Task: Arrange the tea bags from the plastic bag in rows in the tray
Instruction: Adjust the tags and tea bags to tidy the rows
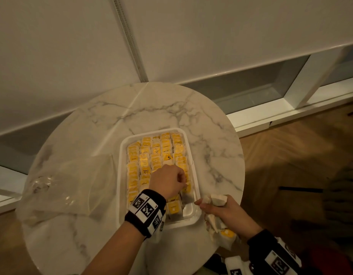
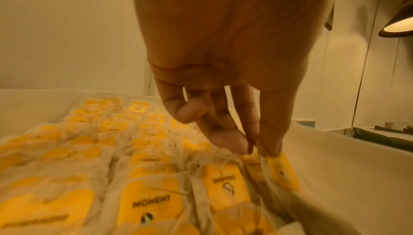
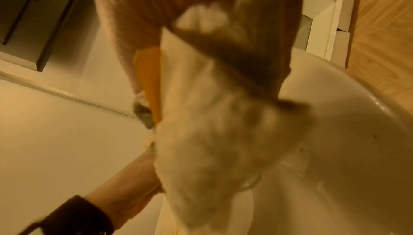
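From above, a round white marble-patterned table (image 1: 132,116) carries a white rectangular plastic tray (image 1: 120,187), nearly filled with rows of paper tea bags with yellow tags (image 1: 151,153); only its near right corner is bare. A crumpled clear plastic bag (image 1: 68,185) lies flat on the table just left of the tray. The left hand (image 1: 167,181), a black wristband with square markers behind it, reaches over the tray's right-hand rows, fingers curled down with thumb and fingertips pinched at a tea bag there. The right hand (image 1: 221,211) sits by the tray's near right corner, its fingers closed around a loose bunch of white tea bags (image 1: 217,199), more of which trail under the palm.

At the left wrist, the left hand (image 2: 223,62) hangs over the rows, thumb and forefinger nipping the top edge of a tea bag in the rightmost row (image 2: 279,171), beside the tray's white side wall (image 2: 335,164). One tag nearby reads "MOMENT".

At the right wrist, blurred, the right hand (image 3: 138,26) grips the held tea bags (image 3: 212,115), one yellow tag showing, above the table's edge (image 3: 357,106). The other forearm crosses below.
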`<state>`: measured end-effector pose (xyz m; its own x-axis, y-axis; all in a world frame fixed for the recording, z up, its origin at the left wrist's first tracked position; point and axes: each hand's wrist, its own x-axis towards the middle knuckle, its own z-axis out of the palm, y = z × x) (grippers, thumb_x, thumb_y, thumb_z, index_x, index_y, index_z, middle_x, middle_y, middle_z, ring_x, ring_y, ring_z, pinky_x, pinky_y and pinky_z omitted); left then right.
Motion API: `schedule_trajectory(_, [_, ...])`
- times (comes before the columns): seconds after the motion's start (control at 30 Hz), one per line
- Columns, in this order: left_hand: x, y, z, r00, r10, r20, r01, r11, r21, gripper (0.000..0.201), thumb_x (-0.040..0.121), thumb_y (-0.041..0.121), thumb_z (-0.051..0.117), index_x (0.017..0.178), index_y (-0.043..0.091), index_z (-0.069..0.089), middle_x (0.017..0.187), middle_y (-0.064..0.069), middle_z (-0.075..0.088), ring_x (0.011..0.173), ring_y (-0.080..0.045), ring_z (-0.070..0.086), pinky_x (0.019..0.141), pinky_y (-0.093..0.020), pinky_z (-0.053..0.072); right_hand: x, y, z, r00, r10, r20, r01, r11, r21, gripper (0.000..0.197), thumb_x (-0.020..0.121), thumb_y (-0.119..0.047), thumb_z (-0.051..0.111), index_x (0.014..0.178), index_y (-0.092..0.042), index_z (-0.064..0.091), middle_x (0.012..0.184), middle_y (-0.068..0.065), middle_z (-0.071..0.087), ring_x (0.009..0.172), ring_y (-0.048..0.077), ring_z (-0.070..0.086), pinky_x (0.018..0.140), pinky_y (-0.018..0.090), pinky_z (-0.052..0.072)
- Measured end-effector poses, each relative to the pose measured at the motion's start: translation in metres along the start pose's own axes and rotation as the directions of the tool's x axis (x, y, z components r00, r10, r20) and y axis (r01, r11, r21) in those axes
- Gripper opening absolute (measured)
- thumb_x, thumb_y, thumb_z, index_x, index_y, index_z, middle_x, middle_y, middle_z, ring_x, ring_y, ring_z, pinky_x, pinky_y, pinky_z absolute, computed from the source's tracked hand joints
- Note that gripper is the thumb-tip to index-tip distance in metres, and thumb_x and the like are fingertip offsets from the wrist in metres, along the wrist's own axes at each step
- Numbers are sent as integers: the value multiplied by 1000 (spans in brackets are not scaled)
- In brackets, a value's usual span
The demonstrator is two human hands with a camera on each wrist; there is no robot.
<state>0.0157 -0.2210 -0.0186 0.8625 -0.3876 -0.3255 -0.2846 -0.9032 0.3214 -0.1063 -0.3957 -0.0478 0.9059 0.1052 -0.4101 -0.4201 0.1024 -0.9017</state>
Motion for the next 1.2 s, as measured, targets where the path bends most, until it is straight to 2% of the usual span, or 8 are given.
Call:
schedule_trajectory(0.27, [-7,1,-6,997,11,-74,-10,1000,26,10,85,38,70,87,29,66,86,12,65,83,-7,60,58,-24,37,2,-1,-1,1000,-20,11,21,997,-75,15,88,-9,69,100,-12,78,94,1,77,92,10,70,82,20,52])
schedule_trajectory(0.37, [-18,1,-7,991,92,-96,-89,995,37,6,87,36,66,89,30,66,86,13,64,83,-7,59,61,-24,38,1,-1,-1,1000,-22,9,22,998,-67,15,88,-7,68,99,-12,78,93,0,77,91,8,70,80,16,50])
schedule_trajectory(0.47, [-31,7,0,972,233,28,-235,969,82,8,89,34,63,93,29,68,92,11,66,88,-9,60,63,-24,38,2,2,0,1000,-13,2,13,999,-47,14,88,-7,69,97,-12,79,85,-1,76,81,9,70,78,23,52])
schedule_trajectory(0.53, [-34,10,6,958,250,140,-264,960,90,14,90,35,61,97,27,70,98,8,67,92,-13,61,67,-27,42,4,3,0,1000,-20,0,20,998,-60,13,88,-7,69,96,-12,79,86,1,76,83,11,70,79,25,53])
schedule_trajectory(0.73, [-26,13,17,952,203,228,-242,957,159,21,90,36,60,105,23,68,108,1,64,99,-22,61,74,-31,44,4,2,1,999,-32,12,33,997,-70,14,88,-9,69,97,-14,79,95,1,77,96,13,70,84,19,52])
schedule_trajectory(0.97, [-11,14,14,958,170,232,-212,962,171,21,88,31,61,105,19,66,108,-2,62,99,-23,59,69,-32,39,2,2,1,1000,-14,0,14,997,-70,13,89,-11,69,96,-14,79,96,1,77,97,12,70,83,19,50])
schedule_trajectory(1.07, [-9,12,13,961,166,221,-203,966,159,22,89,33,60,106,19,65,109,-2,59,100,-23,58,72,-32,42,2,0,3,1000,-7,-13,6,997,-76,12,88,-12,70,95,-14,80,95,1,77,96,14,70,84,21,52])
schedule_trajectory(1.2, [-19,10,10,965,189,182,-206,975,80,22,91,36,59,108,22,64,108,1,60,99,-19,56,72,-30,40,0,-6,7,1000,-12,-26,11,999,-53,11,87,-16,72,92,-12,80,92,4,77,91,14,71,78,20,52])
